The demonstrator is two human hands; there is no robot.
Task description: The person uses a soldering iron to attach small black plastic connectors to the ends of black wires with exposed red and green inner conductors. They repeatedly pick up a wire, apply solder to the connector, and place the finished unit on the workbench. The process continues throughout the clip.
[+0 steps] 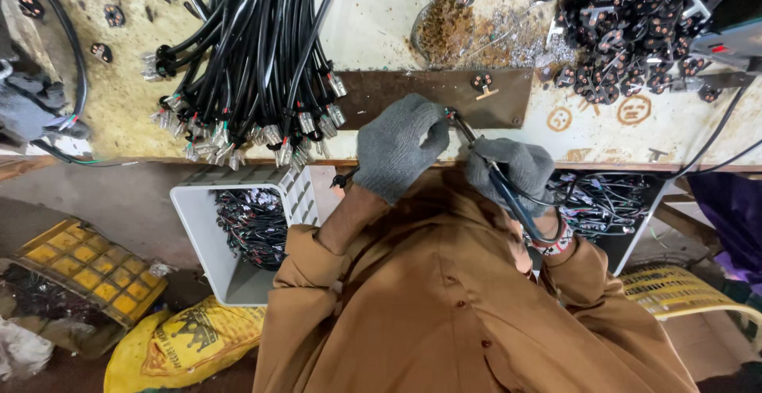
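Workbench (397, 12) first: stained, gritty, pale, with a brown plate (413, 95) at its near edge. On it lie our big sheaf of black cables (254, 52) with metal-tipped ends, seemingly waiting, and a heap of black plug cores (627, 28) at far right. Below the bench, a white crate (214, 242) holds cables that look finished, so we judge much remains. Our left hand (397, 147), in grey knit glove, is curled shut around a small plug piece (451, 113) over the plate. Our right hand (512, 167) grips a thin dark-handled iron (496, 179), its tip touching that piece.
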